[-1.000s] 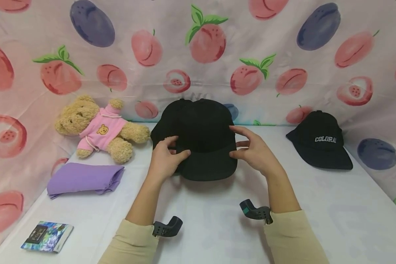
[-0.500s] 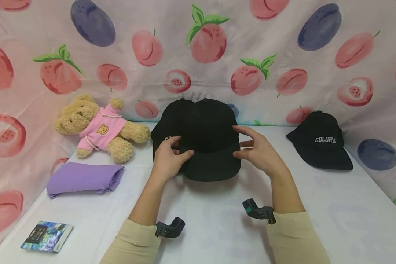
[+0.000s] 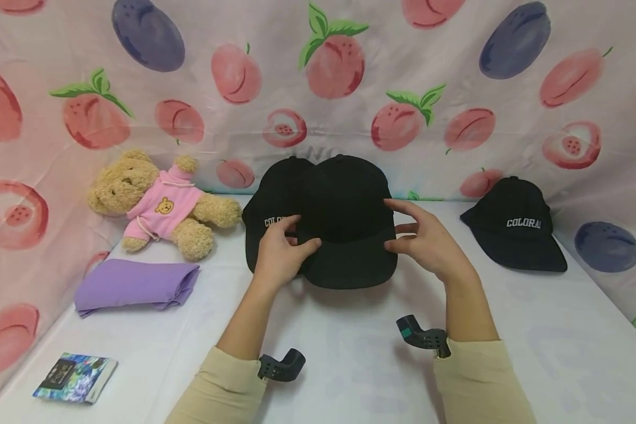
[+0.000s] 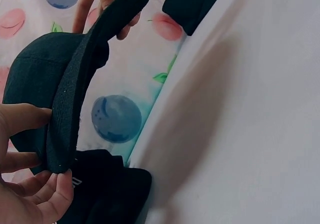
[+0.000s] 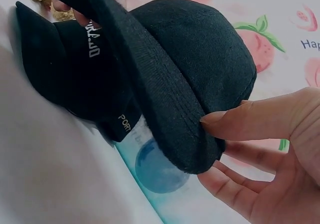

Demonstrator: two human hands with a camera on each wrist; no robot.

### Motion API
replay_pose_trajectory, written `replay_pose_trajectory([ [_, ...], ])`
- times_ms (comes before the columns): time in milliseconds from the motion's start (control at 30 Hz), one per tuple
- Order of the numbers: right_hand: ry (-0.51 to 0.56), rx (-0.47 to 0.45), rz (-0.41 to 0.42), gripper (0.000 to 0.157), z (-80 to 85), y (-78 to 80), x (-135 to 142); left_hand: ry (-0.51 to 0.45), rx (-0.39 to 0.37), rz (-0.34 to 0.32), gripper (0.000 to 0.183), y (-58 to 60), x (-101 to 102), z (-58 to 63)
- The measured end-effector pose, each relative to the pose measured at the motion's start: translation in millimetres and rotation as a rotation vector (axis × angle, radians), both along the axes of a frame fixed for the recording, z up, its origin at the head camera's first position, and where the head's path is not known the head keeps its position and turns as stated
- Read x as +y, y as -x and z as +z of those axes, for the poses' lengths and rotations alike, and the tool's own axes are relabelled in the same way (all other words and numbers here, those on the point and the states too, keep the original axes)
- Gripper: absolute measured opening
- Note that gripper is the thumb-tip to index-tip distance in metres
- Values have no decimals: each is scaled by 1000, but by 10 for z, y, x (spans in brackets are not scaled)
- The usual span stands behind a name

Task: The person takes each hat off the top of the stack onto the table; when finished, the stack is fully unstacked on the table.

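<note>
Both hands hold a plain black cap (image 3: 350, 200) by the two sides of its brim, lifted off the table. My left hand (image 3: 282, 250) pinches the left edge between thumb and fingers. On the opposite edge my right hand (image 3: 429, 241) grips with its thumb (image 5: 220, 124) on the brim and fingers beneath. Behind and left of it sits a second black cap (image 3: 267, 200) with white lettering, partly covered by the held cap and my left hand. In the right wrist view this lettered cap (image 5: 75, 84) stands on the table below the held one.
Another black lettered cap (image 3: 524, 235) sits at the right. A teddy bear (image 3: 164, 203) in a pink top lies at the back left, with a folded purple cloth (image 3: 135, 285) in front. A small book (image 3: 76, 377) lies near the left front edge. A fruit-print curtain (image 3: 339, 123) stands behind.
Both hands have shifted right together with the held cap. More of the cap behind it, including its white lettering, now shows.
</note>
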State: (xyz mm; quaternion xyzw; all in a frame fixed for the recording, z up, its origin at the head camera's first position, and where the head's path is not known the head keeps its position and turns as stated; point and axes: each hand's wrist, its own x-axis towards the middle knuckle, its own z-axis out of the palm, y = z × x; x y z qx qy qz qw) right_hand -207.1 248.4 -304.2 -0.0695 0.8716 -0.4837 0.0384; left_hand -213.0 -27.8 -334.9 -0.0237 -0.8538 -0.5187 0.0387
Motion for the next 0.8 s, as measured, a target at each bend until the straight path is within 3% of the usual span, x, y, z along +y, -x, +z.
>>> replay_pose_trajectory([
  [800,-2,-2,-3,81,21,-28,92,1,9,8,66,-10,102,-30],
])
